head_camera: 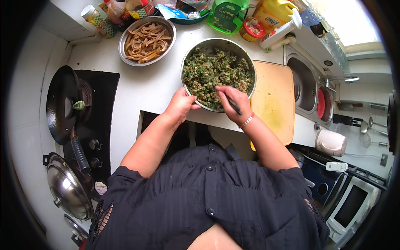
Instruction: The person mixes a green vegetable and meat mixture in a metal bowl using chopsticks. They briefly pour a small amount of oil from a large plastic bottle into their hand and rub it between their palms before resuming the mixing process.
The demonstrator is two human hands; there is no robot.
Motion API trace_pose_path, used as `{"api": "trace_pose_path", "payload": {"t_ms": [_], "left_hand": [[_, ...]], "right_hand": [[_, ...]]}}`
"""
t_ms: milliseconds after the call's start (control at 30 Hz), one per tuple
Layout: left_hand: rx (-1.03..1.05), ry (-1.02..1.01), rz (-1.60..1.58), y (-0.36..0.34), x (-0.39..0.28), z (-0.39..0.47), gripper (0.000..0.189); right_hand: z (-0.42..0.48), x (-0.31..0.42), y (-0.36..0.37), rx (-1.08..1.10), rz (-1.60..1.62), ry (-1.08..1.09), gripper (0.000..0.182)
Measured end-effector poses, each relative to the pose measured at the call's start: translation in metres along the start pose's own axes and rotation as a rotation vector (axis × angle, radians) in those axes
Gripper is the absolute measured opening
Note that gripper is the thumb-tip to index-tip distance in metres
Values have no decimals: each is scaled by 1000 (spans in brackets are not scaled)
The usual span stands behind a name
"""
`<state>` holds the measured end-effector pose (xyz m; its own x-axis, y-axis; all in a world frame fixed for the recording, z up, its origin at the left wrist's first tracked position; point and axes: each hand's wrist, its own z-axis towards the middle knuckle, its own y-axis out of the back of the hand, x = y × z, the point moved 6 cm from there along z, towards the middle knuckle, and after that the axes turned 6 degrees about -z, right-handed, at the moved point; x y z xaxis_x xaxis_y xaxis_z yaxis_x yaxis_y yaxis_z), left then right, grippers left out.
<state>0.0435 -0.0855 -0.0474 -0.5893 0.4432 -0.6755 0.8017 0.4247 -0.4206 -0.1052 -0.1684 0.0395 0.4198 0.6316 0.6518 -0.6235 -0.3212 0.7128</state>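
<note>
A round stainless steel bowl [253, 75] sits near the counter's front edge, filled with a chopped green and brown mixture [229, 67]. My left hand [181, 106] grips the bowl's rim at its near left side, thumb over the edge. In my right hand [236, 104] is a dark-handled utensil [233, 105], its far end blurred within the mixture, so its kind cannot be made out. A bracelet circles my right wrist.
Right of the bowl lies an orange cutting board [272, 103], beside a double sink [301, 82]. A metal bowl of brown strips [147, 40] stands back left. Bottles [229, 15] line the rear. At left, a wok [61, 106] rests on a black cooktop [103, 118].
</note>
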Motion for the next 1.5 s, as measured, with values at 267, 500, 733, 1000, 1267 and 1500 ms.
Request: {"api": "trace_pose_path", "payload": {"t_ms": [267,500,733,1000,1267,1500], "left_hand": [[23,2,28,-6,-5,0,30],[19,4,-9,0,-7,-1,25],[38,27,21,-4,-10,1,29],[53,48,77,5,-4,6,27],[36,29,34,9,-8,7,18],[52,76,-17,23,0,0,10]], "right_hand": [[47,-37,25,-132,-56,-23,8],[-26,-24,45,81,-84,28,11],[16,-9,8,-47,-41,78,11],[17,-46,48,-67,-160,33,9],[-40,-12,37,187,-69,111,14],[4,-1,69,79,460,-345,18]]}}
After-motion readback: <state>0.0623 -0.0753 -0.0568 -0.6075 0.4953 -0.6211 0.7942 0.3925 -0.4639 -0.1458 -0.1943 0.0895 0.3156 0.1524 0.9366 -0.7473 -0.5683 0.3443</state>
